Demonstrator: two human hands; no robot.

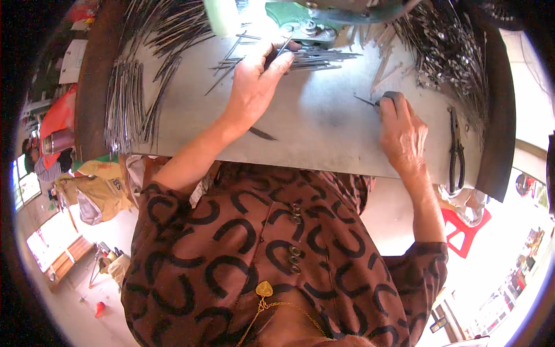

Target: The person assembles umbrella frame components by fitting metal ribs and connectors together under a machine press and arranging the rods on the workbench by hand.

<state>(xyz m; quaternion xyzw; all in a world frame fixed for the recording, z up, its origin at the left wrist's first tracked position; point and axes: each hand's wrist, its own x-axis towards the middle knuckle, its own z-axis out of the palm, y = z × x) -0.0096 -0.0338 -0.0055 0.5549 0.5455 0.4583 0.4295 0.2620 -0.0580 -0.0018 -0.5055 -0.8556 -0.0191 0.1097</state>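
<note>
My left hand [254, 81] is at the far middle of the grey metal table [295, 124], its thumb and fingers pinched round a thin metal rod [284, 46]. Beside and under its fingertips lies a loose pile of similar rods [318, 59]. Over the right part of the table my right hand [403, 130] is closed on a thin dark metal piece [364, 100], whose narrow end points left. A dark covering shows on a fingertip of that hand. The rest of the piece is hidden by the fingers.
Bundles of rods [125, 104] lie at the left, and a large heap of metal pieces [448, 49] at the far right. Pliers [457, 147] rest near the right edge. A green machine part [295, 17] stands under a bright lamp. A dark flat strip [263, 134] lies near the front edge.
</note>
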